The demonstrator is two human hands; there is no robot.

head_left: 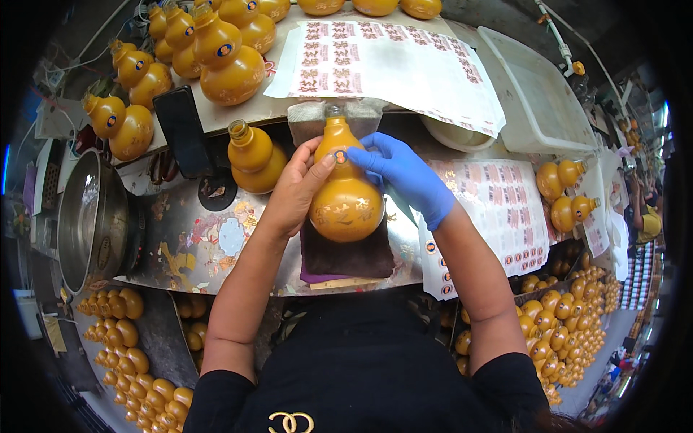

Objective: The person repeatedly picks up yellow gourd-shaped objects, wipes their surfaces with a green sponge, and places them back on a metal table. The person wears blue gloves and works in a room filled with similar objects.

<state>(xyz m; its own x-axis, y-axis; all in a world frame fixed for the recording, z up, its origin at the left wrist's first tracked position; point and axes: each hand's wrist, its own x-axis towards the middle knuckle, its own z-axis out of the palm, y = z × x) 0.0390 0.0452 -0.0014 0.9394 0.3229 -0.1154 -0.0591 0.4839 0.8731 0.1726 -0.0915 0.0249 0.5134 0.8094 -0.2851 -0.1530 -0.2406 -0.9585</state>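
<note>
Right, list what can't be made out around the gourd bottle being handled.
Head view only:
- Gourd bottle: its left flank is covered by the left hand.
- Small round sticker: edges hidden under the gloved right hand fingertips.
- Dark cloth: middle hidden beneath the bottle.
- Sticker sheets: print too small.

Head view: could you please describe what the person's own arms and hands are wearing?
The right hand wears a blue disposable glove that ends at the wrist. The left hand is bare, with no glove. Both forearms are uncovered; short black sleeves cover only the upper arms. No watch or bracelet shows on either wrist.
</note>
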